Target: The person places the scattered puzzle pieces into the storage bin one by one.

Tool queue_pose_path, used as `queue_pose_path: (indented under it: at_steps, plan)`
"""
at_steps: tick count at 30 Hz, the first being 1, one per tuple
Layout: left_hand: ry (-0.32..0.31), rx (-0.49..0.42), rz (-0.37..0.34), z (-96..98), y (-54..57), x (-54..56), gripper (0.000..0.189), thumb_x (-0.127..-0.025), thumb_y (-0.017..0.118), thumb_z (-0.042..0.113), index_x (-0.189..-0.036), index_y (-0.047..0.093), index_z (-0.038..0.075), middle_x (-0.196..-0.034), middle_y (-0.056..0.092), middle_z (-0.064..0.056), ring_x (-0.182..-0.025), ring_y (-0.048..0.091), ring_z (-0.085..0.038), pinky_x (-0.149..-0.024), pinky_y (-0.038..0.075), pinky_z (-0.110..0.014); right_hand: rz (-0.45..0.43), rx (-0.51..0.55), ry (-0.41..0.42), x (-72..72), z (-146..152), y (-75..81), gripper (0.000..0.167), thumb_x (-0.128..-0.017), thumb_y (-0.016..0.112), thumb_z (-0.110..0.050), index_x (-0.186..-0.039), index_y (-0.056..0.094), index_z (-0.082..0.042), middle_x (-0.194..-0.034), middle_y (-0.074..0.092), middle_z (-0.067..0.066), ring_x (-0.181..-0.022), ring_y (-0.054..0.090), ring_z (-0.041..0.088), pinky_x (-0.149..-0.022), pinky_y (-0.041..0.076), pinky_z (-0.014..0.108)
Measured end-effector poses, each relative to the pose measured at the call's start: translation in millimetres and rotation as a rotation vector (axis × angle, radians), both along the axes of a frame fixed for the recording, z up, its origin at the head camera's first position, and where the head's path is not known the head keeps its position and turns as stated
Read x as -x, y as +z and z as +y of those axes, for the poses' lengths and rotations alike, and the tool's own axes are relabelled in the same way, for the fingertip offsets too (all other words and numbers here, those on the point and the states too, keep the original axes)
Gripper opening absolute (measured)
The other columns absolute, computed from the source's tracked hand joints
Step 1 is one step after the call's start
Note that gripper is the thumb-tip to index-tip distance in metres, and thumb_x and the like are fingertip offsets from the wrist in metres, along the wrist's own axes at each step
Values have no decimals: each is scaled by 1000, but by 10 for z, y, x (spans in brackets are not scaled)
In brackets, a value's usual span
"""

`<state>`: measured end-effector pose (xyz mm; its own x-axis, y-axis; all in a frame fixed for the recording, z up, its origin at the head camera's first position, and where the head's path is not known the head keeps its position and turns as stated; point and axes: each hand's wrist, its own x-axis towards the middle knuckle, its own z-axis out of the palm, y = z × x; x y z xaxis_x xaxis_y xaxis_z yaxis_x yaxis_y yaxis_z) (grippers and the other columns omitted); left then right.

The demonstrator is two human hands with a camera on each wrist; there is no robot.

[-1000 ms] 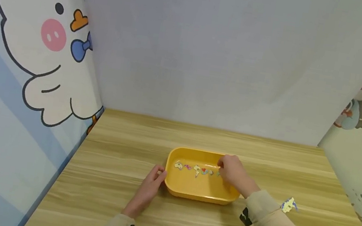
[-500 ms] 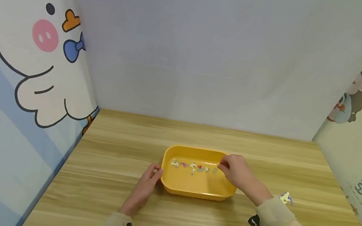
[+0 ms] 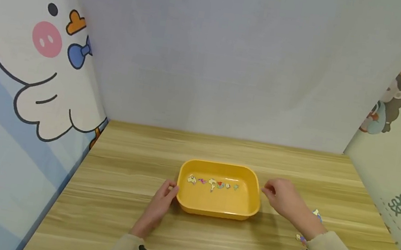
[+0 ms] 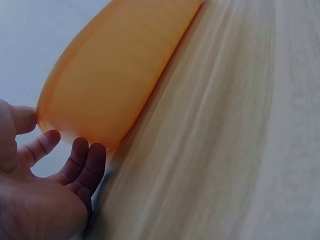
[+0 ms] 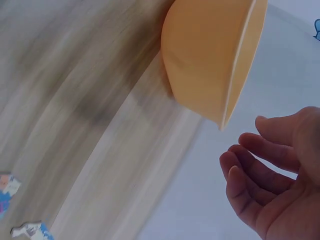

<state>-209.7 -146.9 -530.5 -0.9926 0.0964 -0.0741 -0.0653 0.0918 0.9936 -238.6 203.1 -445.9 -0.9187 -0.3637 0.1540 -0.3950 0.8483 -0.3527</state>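
A yellow tray [image 3: 217, 201] stands on the table, with several small flat colourful cutouts lined up across its floor, among them a cream one [image 3: 212, 184] and a purple one [image 3: 202, 181]. At the tray's left end is my left hand [image 3: 161, 200], its relaxed fingertips touching the outer wall [image 4: 115, 75]. Just outside the right end, my right hand [image 3: 286, 200] hangs in the air. In the right wrist view its fingers [image 5: 250, 165] are loosely bent beside the tray's rim [image 5: 235, 60], with nothing between them and the thumb.
Two more cutouts lie on the wood-grain table [image 3: 135, 145] by the right forearm: a white and blue one [image 3: 316, 213] and a multicoloured one [image 3: 301, 239] closer to me. A pale backdrop [image 3: 213, 66] rises behind the table, with printed cloths at both sides.
My right hand has moved right, out from over the tray to beyond its right end, uncovering the greenish cutout at the row's end. The left hand stays at the tray's left end.
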Motion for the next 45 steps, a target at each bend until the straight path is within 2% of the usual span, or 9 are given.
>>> queue_pose_path:
  at_steps: [3,7,8,14,20,27,34,40,45]
  plan:
    - [-2,-1,0,9,-6,-6,23,-103,45,20,-110,47,-1,-85,47,-17,-80,47,-31,-68,35,-34,11,-17,-14,-59,100,3,9,-88,66,-4,-79,67,-4,-71,59,0,-61,50,12,-58,45,32]
    - [10,3,8,7,-182,57,26,-102,47,29,-110,49,4,-86,49,-12,-79,47,-25,-69,36,-34,-36,-53,-51,-142,232,34,5,-89,65,-6,-86,68,-2,-79,63,4,-67,57,17,-62,49,37]
    - [12,9,7,7,-190,63,26,-102,47,28,-110,49,4,-86,49,-13,-80,48,-26,-70,36,-34,-50,-64,-62,-159,267,38,7,-88,66,-8,-89,68,-1,-81,64,5,-70,59,19,-64,50,39]
    - [18,34,17,-6,-184,77,27,-102,47,30,-110,49,5,-84,50,-14,-78,48,-26,-69,37,-34,-157,-99,-107,-263,465,30,21,-87,69,-13,-99,67,4,-87,65,12,-80,62,29,-69,50,44]
    - [10,42,42,-14,-174,113,28,-101,47,29,-110,50,3,-81,49,-12,-76,46,-25,-68,36,-33,-205,-151,-81,-339,632,31,23,-82,73,-9,-98,65,6,-85,64,14,-78,61,31,-67,50,45]
    - [13,21,34,-3,-185,106,26,-102,47,28,-108,49,3,-82,48,-12,-77,46,-25,-68,36,-32,-281,-159,-61,-440,769,-47,20,-80,67,0,-100,64,5,-87,63,14,-78,60,31,-67,49,45]
    - [12,29,26,-9,-215,66,29,-102,46,29,-110,49,2,-85,51,-15,-79,48,-25,-70,37,-34,-314,-159,-23,-545,839,-169,21,-73,75,3,-90,62,4,-81,60,9,-71,56,23,-64,48,41]
    - [-4,25,5,0,-128,53,29,-103,45,28,-113,48,1,-88,51,-17,-82,48,-30,-69,35,-35,-260,-231,-51,-611,889,-265,23,-68,77,3,-77,58,-6,-70,52,-1,-63,46,17,-57,43,36]
    - [-7,31,0,5,90,-38,25,-103,42,18,-112,46,-4,-89,50,-23,-84,47,-37,-69,35,-36,-224,-241,-57,-625,891,-327,28,-68,76,2,-71,52,-11,-65,46,-3,-60,42,16,-52,37,34]
